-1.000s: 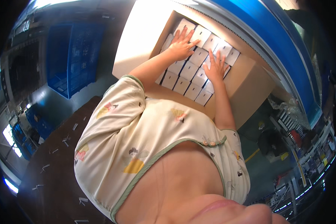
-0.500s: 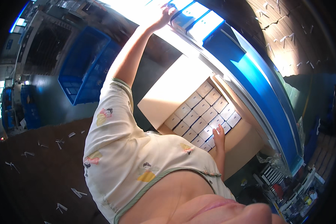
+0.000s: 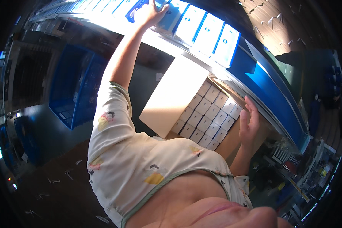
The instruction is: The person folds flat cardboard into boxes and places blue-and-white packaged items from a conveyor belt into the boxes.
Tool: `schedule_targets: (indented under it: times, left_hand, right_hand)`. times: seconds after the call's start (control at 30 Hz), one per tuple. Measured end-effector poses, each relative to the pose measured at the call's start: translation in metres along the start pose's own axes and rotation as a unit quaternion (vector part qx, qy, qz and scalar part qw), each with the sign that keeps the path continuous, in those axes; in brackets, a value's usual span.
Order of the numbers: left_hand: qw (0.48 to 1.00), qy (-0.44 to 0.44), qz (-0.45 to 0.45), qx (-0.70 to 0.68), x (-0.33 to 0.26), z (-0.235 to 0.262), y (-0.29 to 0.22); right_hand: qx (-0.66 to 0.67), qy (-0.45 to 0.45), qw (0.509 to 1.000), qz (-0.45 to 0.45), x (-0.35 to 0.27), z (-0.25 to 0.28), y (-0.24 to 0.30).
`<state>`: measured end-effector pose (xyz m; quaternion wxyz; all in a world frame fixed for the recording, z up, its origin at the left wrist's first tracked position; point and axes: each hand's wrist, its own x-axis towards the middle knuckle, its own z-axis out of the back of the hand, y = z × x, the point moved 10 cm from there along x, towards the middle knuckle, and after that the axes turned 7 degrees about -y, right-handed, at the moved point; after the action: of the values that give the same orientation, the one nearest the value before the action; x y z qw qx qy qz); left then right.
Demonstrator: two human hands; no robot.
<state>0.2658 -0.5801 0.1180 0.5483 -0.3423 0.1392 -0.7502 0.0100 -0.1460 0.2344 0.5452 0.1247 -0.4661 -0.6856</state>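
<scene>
My left hand (image 3: 154,14) reaches up to the conveyor at the top of the view. Its thumb and fingers are apart, touching a row of white-and-blue boxes; glare hides part of the contact. The boxes (image 3: 208,32) stand side by side on the belt, to the right of that hand. My right hand (image 3: 249,119) is raised at the right side of a large open carton (image 3: 174,95), fingers up and slightly spread, holding nothing. Inside the carton, small white boxes (image 3: 205,123) are packed in tight rows.
The blue conveyor belt (image 3: 269,91) curves down the right side behind the carton. More boxes (image 3: 98,5) line the belt to the upper left. A blue crate (image 3: 70,87) stands left of my arm. Equipment (image 3: 292,167) stands at the lower right.
More of the box row now shows, and its front end is farther right along the belt. My right hand has risen from over the packed boxes to the carton's right side.
</scene>
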Motion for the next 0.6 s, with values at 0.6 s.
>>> schedule_targets:
  times: [0.6]
  left_hand:
    - [0.940, 0.026, -0.103, -0.325, -0.161, 0.107, -0.287]
  right_hand:
    - [0.133, -0.170, 0.974, -0.071, 0.034, 0.112, -0.044]
